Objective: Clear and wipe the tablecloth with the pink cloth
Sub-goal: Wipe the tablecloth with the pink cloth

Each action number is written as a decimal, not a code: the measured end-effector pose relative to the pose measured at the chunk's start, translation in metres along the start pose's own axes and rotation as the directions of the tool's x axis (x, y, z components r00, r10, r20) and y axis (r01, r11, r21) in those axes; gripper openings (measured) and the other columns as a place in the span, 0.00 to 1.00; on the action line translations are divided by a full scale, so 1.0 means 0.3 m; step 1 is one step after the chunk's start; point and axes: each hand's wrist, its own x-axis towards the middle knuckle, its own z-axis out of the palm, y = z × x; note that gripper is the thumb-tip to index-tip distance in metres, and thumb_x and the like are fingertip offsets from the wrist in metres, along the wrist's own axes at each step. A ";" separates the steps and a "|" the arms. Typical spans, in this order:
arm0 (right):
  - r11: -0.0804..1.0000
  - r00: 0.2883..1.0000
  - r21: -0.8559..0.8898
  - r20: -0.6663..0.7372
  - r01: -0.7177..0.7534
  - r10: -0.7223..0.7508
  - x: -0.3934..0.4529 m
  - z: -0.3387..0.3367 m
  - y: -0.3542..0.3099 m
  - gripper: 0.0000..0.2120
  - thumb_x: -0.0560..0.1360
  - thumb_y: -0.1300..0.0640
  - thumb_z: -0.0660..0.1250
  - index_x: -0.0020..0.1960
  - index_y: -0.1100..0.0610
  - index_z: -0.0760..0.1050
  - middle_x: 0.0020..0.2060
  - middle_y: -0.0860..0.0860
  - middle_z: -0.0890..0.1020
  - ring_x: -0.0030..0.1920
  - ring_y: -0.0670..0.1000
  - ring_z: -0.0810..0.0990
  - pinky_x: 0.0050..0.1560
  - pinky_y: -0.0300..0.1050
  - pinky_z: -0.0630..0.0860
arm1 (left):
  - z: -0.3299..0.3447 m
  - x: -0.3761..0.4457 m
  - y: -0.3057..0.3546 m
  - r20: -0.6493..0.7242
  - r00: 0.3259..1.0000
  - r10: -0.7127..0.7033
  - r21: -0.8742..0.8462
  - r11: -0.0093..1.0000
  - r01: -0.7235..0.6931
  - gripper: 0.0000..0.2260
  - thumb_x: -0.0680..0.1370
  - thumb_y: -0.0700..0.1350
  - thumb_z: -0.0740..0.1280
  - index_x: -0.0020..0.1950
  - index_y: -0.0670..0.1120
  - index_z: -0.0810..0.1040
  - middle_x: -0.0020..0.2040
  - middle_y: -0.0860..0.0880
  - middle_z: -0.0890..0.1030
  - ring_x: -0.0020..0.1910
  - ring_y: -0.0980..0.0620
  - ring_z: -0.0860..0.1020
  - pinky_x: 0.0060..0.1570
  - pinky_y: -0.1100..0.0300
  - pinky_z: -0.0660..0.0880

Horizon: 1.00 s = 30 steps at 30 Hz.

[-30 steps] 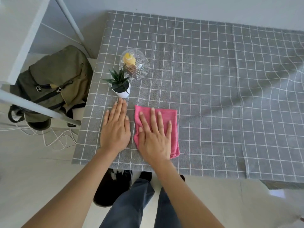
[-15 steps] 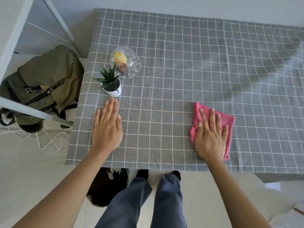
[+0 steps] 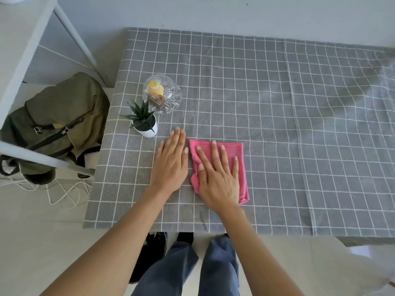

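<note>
A grey tablecloth point(image 3: 267, 107) with a white grid covers the table. The folded pink cloth point(image 3: 240, 159) lies on it near the front edge. My right hand point(image 3: 218, 176) presses flat on the cloth with straight, spread fingers. My left hand point(image 3: 171, 161) rests flat on the tablecloth just left of the cloth, fingers straight and together. A small potted succulent point(image 3: 145, 122) in a white pot stands just beyond my left fingertips. Behind it sits a clear glass bowl point(image 3: 163, 96) holding a yellow item and a brown one.
An olive green backpack point(image 3: 57, 122) rests on the floor left of the table, behind a white frame bar point(image 3: 42, 158), with white cables point(image 3: 64, 193) beside it. A dark bag point(image 3: 149, 255) sits under the table's front edge by my legs. A wall runs behind the table.
My right hand slid the pink cloth from the right back leftward until it lies next to my left hand. My left hand stayed flat on the tablecloth.
</note>
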 end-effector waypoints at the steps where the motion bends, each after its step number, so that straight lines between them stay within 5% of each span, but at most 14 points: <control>1: 1.000 1.000 -0.002 -0.009 -0.024 0.024 0.007 -0.008 0.032 0.24 0.80 0.40 0.34 0.76 0.36 0.37 0.77 0.42 0.37 0.75 0.46 0.32 0.71 0.51 0.25 | 0.002 0.010 -0.005 0.003 1.000 -0.006 0.023 1.000 0.006 0.23 0.84 0.49 0.44 0.78 0.47 0.43 0.78 0.51 0.42 0.77 0.55 0.41 0.76 0.55 0.40; 6: 0.947 0.945 0.031 -0.055 -0.321 0.322 0.051 -0.079 0.247 0.23 0.81 0.40 0.35 0.75 0.35 0.35 0.77 0.45 0.38 0.76 0.49 0.34 0.74 0.57 0.33 | 0.014 0.005 -0.024 -0.004 1.000 0.000 0.070 0.998 0.000 0.23 0.84 0.49 0.42 0.78 0.48 0.41 0.78 0.52 0.41 0.77 0.56 0.40 0.76 0.54 0.40; 10: 0.929 0.925 0.071 -0.088 -0.363 0.368 0.056 -0.086 0.257 0.22 0.82 0.42 0.39 0.75 0.36 0.38 0.78 0.46 0.42 0.77 0.49 0.38 0.75 0.59 0.35 | 0.017 0.008 -0.030 -0.002 1.000 -0.007 0.087 0.996 0.007 0.23 0.83 0.49 0.42 0.78 0.48 0.40 0.78 0.52 0.40 0.77 0.55 0.39 0.75 0.55 0.38; 19: 0.999 0.999 0.011 0.027 -0.040 0.039 -0.021 -0.044 0.126 0.25 0.79 0.39 0.36 0.76 0.36 0.40 0.77 0.42 0.39 0.76 0.47 0.33 0.73 0.54 0.28 | -0.003 0.005 0.001 0.096 0.995 -0.026 0.029 0.999 0.024 0.24 0.84 0.49 0.43 0.77 0.48 0.39 0.77 0.52 0.37 0.77 0.55 0.38 0.76 0.53 0.38; 25: 0.998 0.995 0.066 0.097 -0.022 0.015 -0.070 -0.092 0.205 0.28 0.78 0.36 0.35 0.76 0.39 0.36 0.76 0.43 0.36 0.76 0.47 0.32 0.73 0.49 0.30 | 0.011 -0.084 0.098 0.163 0.987 0.011 -0.063 0.998 -0.001 0.23 0.84 0.51 0.43 0.78 0.48 0.40 0.77 0.53 0.38 0.76 0.57 0.39 0.76 0.52 0.40; 30: 0.999 0.988 0.009 0.152 0.035 -0.036 -0.218 -0.122 0.305 0.33 0.78 0.33 0.46 0.76 0.40 0.35 0.75 0.41 0.33 0.75 0.45 0.30 0.73 0.49 0.29 | 0.039 -0.191 0.212 0.128 0.989 0.072 -0.131 0.990 -0.055 0.24 0.84 0.51 0.46 0.76 0.50 0.37 0.77 0.53 0.38 0.76 0.58 0.39 0.76 0.53 0.43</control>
